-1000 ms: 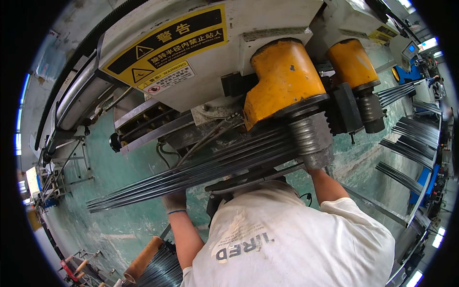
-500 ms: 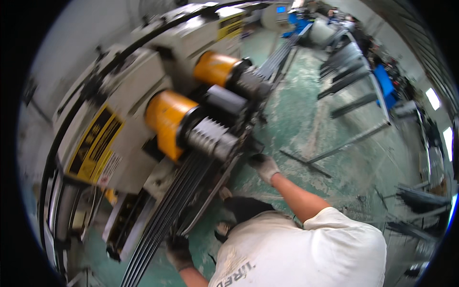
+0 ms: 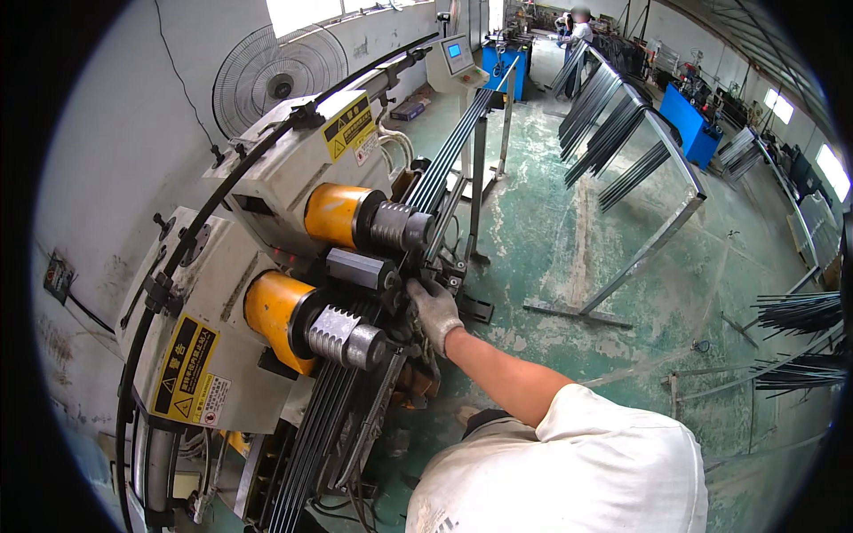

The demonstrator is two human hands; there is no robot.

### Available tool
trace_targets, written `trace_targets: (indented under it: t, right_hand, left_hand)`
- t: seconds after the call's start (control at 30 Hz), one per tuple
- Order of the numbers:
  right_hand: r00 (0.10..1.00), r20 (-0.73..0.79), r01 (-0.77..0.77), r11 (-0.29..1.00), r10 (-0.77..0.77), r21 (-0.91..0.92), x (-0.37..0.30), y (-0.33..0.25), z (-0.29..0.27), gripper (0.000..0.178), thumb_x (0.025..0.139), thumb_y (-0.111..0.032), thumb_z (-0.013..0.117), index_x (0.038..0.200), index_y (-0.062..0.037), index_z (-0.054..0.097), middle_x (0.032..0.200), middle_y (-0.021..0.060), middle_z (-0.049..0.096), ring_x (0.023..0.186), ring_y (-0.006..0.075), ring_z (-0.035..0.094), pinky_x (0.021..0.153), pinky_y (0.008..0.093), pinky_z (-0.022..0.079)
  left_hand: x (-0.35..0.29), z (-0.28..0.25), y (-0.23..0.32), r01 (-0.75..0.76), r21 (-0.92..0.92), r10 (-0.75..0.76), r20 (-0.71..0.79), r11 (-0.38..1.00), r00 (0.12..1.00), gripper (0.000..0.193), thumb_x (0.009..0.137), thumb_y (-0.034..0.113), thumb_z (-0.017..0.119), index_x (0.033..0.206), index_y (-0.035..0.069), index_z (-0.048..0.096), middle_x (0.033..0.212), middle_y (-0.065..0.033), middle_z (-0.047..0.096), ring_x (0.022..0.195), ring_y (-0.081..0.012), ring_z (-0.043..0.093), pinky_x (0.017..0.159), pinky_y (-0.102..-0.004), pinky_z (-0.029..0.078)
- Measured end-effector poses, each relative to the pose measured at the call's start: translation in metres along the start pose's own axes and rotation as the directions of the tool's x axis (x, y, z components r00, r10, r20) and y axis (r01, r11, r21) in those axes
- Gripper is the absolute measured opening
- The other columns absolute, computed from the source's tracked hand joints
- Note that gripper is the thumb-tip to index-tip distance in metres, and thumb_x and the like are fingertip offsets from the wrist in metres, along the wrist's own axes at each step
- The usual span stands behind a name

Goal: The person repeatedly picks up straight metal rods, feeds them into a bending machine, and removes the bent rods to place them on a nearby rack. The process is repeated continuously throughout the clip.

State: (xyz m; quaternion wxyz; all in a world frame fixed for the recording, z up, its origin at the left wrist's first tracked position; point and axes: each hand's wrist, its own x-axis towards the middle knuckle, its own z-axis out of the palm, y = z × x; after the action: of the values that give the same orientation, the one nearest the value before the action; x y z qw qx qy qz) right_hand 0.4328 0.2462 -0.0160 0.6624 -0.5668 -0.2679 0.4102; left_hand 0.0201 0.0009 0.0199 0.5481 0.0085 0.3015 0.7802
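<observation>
My right hand (image 3: 434, 313), in a pale work glove with dark fingertips, reaches to the machine's near side. Its fingers are bent together against dark parts beside the hexagonal grey roller (image 3: 361, 268); what they grip is hidden. My left hand is out of view. Several dark metal bars (image 3: 306, 457) run side by side through the machine and come out beyond it as a bundle (image 3: 460, 133). Above the bars sit two grooved steel rollers, the near one (image 3: 342, 338) and the far one (image 3: 400, 224), each on an orange housing.
A control box with a lit screen (image 3: 458, 55) stands past the machine. To the right, a metal rack (image 3: 662, 133) carries hanging dark bars, its foot (image 3: 577, 315) on the green floor. A wall fan (image 3: 281, 86) is behind the machine. Another person (image 3: 579, 40) stands far off.
My view has turned and steadied. My right hand has moved from over the floor to the machine's side by the rollers. My left hand, earlier low beside the bars, has left the picture.
</observation>
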Motion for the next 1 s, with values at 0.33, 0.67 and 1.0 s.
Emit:
trace_targets:
  t: [0.33, 0.67, 1.0]
  right_hand:
    - [0.975, 0.113, -0.215, 0.942, 0.192, 0.259, 0.054, 0.0, 0.016, 0.05, 0.105, -0.041, 0.075, 0.138, -0.0027, 0.073, 0.125, 0.0099, 0.078, 0.101, 0.024, 0.073, 0.092, 0.0415, 0.059]
    - [0.941, 0.285, -0.258, 0.933, 0.183, 0.252, 0.063, -0.051, 0.036, 0.033, 0.1, -0.024, 0.077, 0.128, -0.0062, 0.078, 0.109, 0.007, 0.081, 0.09, 0.0189, 0.078, 0.08, 0.038, 0.064]
    - [0.945, 0.327, -0.04, 0.995, 0.007, 0.094, 0.073, -0.061, 0.02, 0.034, 0.096, -0.025, 0.078, 0.125, -0.0064, 0.08, 0.111, 0.0071, 0.081, 0.097, 0.0177, 0.077, 0.086, 0.0358, 0.061]
  left_hand:
    - [-0.028, 0.115, 0.072, -0.582, 0.25, 0.551, 0.186, 0.774, 0.813, 0.05, 0.107, 0.027, 0.065, 0.144, -0.006, 0.068, 0.133, -0.0229, 0.074, 0.126, -0.0363, 0.072, 0.112, -0.0494, 0.055]
    - [0.004, 0.241, 0.06, -0.775, 0.481, 0.691, 0.391, 0.409, 0.608, 0.051, 0.102, 0.023, 0.07, 0.141, -0.009, 0.065, 0.127, -0.027, 0.074, 0.115, -0.0392, 0.073, 0.103, -0.0511, 0.058]
    - [0.048, 0.341, 0.018, -0.762, 0.592, 0.376, 0.664, 0.264, 0.646, 0.055, 0.106, 0.018, 0.072, 0.154, -0.002, 0.057, 0.118, -0.0139, 0.076, 0.102, -0.0217, 0.074, 0.095, -0.0363, 0.061]
